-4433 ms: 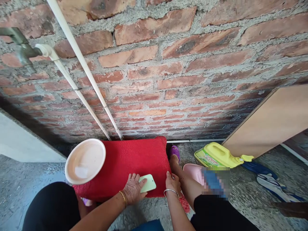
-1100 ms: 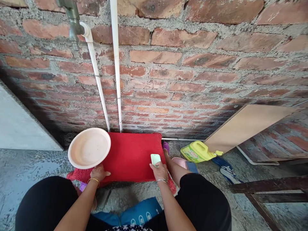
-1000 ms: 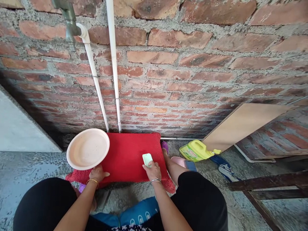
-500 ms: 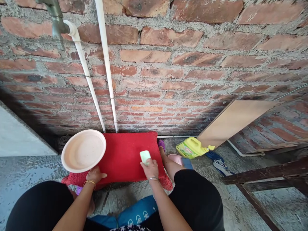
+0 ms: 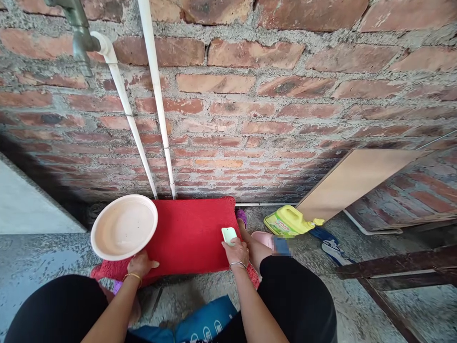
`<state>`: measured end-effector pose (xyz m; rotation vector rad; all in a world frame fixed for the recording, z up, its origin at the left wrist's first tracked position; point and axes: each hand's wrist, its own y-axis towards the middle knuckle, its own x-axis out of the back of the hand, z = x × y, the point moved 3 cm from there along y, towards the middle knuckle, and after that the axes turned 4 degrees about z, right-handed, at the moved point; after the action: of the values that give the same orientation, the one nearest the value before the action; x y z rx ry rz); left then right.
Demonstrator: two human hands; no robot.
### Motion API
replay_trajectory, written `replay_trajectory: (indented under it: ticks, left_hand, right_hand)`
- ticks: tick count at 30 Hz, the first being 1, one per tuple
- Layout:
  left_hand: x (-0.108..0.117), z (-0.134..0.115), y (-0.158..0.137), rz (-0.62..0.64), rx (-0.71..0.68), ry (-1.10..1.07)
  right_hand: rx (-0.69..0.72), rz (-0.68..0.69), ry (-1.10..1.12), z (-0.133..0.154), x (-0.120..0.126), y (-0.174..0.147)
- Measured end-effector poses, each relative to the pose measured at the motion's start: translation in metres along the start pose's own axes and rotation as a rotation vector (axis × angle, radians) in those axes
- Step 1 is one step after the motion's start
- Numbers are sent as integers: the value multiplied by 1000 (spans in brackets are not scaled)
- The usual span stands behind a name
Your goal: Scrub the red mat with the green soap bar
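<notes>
A red textile mat (image 5: 193, 238) with a rough, looped edge is spread lengthwise between my feet, covering something low. My right hand (image 5: 237, 252) is closed around a smooth, pale green scrubbing brush (image 5: 229, 234) with rounded corners, held over the mat's right part. The brush's underside is hidden. My left hand (image 5: 140, 264) rests on the mat's near left edge, with its thumb stretched out to the right and its other fingers partly hidden. Just beyond that hand, a pale pink basin (image 5: 124, 226) sits on the mat's left end.
A yellow jug (image 5: 291, 221) lies on the wet floor at right, beside a leaning board (image 5: 357, 183) and shoes (image 5: 333, 250). White pipes (image 5: 157, 95) and a tap (image 5: 81, 43) run along the brick wall. A wooden frame (image 5: 389, 269) stands at lower right.
My right hand has moved to the right and slightly toward me with the scrubbing brush. My left hand stays by the basin. The view has shifted slightly.
</notes>
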<state>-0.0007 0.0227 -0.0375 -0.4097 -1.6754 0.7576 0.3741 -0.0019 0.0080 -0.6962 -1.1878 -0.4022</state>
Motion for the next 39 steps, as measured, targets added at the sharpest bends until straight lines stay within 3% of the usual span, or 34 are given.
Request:
replay_trajectory:
  ticks: [2,8,11,15,20,24,27,33,35,39]
  left_hand:
    - [-1,1,2,-8,-6,1]
    - [-3,4,4,4,-51,1]
    - [-4,5,5,2,-54,4]
    - [-5,4,7,-5,-54,-5]
    - [-3,2,7,-18,-37,4]
    - [0,0,5,-8,-46,12]
    - [0,0,3,-3,-48,13]
    - [-3,1,5,16,-56,16]
    - [-5,2,8,4,-58,14]
    - [-9,3,12,-3,-45,4]
  right_hand:
    - [7,-34,41,4,1,-2]
    - [466,90,45,75,-39,-40]
    - [510,150,10,87,-47,-42]
    - [355,118,19,53,-25,-16]
    - [-47,23,102,-11,12,20]
    - [-243,-7,198,-31,18,25]
    - [-203,-55,220,-22,12,22]
    - [105,-40,138,2,-3,28]
    - [55,-42,140,-6,-3,33]
    - [-179,-84,232,-27,-2,43]
